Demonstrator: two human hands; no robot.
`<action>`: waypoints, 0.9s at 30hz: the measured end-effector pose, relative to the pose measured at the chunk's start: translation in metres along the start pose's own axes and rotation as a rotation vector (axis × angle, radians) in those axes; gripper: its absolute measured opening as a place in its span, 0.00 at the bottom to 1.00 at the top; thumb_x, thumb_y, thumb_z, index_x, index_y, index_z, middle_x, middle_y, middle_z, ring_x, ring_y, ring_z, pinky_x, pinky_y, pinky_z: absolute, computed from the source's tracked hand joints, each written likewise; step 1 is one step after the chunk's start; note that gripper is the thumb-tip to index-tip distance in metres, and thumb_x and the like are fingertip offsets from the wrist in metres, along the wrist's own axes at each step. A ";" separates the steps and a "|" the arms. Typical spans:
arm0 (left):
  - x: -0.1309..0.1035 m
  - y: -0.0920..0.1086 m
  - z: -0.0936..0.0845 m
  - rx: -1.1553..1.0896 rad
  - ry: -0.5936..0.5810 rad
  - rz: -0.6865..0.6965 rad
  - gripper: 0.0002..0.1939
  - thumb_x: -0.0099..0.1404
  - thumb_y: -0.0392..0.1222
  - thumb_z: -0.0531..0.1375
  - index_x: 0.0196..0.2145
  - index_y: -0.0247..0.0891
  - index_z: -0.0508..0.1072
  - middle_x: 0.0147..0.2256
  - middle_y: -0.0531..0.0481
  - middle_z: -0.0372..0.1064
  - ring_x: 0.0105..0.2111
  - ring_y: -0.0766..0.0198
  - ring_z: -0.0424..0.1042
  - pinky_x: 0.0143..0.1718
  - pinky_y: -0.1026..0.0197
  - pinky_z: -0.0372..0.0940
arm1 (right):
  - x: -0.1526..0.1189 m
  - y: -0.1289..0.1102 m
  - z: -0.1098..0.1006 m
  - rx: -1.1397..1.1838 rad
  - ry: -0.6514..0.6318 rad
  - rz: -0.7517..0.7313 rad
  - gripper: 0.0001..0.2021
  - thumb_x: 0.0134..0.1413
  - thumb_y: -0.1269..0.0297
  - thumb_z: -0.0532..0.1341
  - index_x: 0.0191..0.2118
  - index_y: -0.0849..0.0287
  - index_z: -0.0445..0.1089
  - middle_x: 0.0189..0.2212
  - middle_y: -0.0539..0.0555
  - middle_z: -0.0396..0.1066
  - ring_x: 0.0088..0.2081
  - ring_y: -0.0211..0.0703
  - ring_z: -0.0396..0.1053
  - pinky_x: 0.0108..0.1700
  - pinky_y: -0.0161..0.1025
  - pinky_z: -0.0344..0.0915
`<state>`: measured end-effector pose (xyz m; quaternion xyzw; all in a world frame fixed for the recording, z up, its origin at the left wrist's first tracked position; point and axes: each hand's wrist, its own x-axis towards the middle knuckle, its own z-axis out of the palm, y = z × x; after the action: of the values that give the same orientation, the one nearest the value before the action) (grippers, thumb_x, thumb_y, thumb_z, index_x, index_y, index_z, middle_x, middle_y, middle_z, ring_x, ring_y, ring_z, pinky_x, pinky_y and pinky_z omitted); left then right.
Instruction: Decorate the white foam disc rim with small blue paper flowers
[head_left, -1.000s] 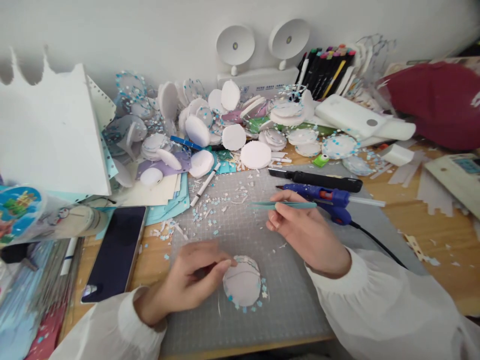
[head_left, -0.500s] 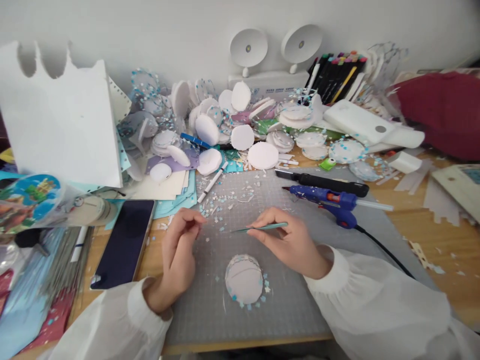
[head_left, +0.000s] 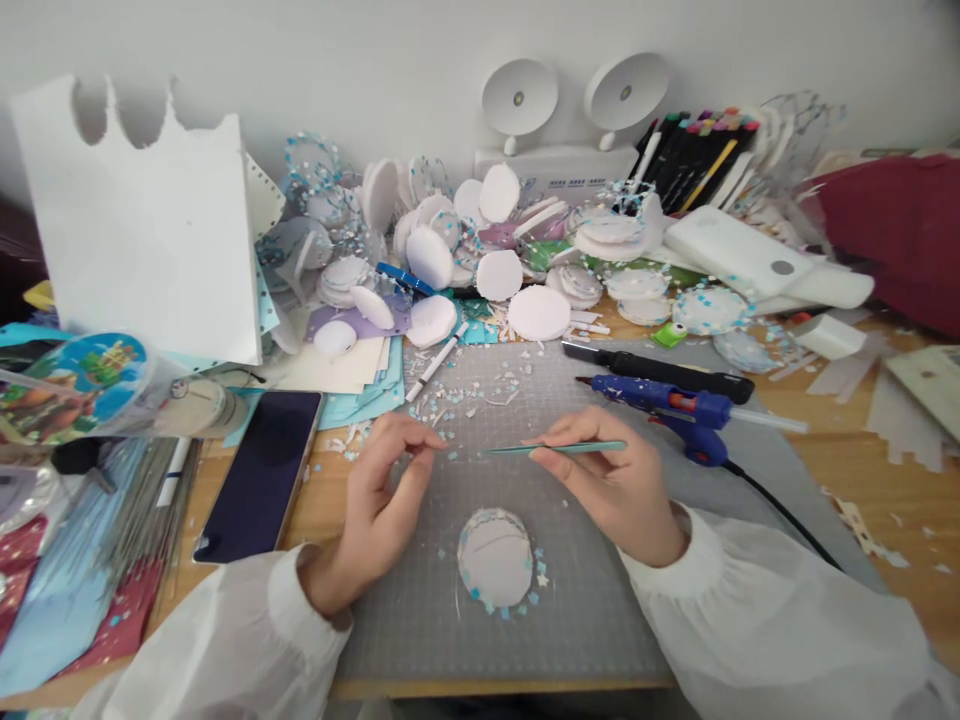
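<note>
My right hand [head_left: 615, 480] grips slim teal tweezers [head_left: 585, 447] between thumb and fingers, their tips pointing left over the grey cutting mat [head_left: 420, 630]. Any piece at those tips is too small to make out. Across from it, my left hand [head_left: 390, 500] is curled, with thumb and forefinger close together in a pinch; whatever they hold, if anything, cannot be seen. Below and between the hands lies a round white disc [head_left: 495, 562], with small blue and white star- or flower-shaped bits [head_left: 534, 598] around its lower and right edge.
A blue glue gun [head_left: 660, 398] and a black-handled cutter [head_left: 675, 372] lie right of the hands. A phone [head_left: 259, 475] rests at left. White discs [head_left: 540, 312] and beaded wire rings [head_left: 709, 310] crowd the back, near a twin-head lamp [head_left: 555, 165]. Paper scraps litter the mat.
The view has shifted slightly, so most things appear farther right. My right hand and the tweezers have drawn back a little to the right; the left thumb and forefinger remain close together.
</note>
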<state>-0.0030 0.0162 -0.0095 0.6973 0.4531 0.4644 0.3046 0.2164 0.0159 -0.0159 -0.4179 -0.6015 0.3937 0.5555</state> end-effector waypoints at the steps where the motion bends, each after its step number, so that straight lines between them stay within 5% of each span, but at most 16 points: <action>1: 0.000 0.000 0.000 0.005 -0.026 0.003 0.08 0.67 0.32 0.53 0.37 0.38 0.71 0.34 0.50 0.66 0.37 0.61 0.65 0.40 0.58 0.60 | 0.000 -0.001 0.000 0.037 0.025 0.019 0.05 0.50 0.70 0.67 0.31 0.56 0.70 0.28 0.51 0.71 0.32 0.39 0.74 0.33 0.34 0.71; 9: -0.001 0.001 0.003 -0.006 -0.205 0.034 0.08 0.62 0.37 0.64 0.41 0.39 0.74 0.37 0.49 0.67 0.39 0.63 0.66 0.42 0.61 0.62 | -0.003 -0.008 0.002 0.203 0.009 0.101 0.05 0.50 0.72 0.67 0.31 0.56 0.71 0.29 0.49 0.69 0.34 0.39 0.76 0.33 0.32 0.73; 27: 0.000 -0.001 0.006 -0.044 -0.178 0.098 0.03 0.62 0.34 0.64 0.35 0.38 0.76 0.31 0.50 0.71 0.34 0.64 0.70 0.36 0.62 0.65 | -0.003 -0.005 -0.001 0.259 -0.026 0.059 0.05 0.53 0.71 0.65 0.33 0.55 0.70 0.28 0.49 0.67 0.32 0.36 0.69 0.34 0.35 0.71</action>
<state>0.0019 0.0167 -0.0128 0.7502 0.3793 0.4247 0.3361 0.2175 0.0113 -0.0119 -0.3550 -0.5403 0.4898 0.5850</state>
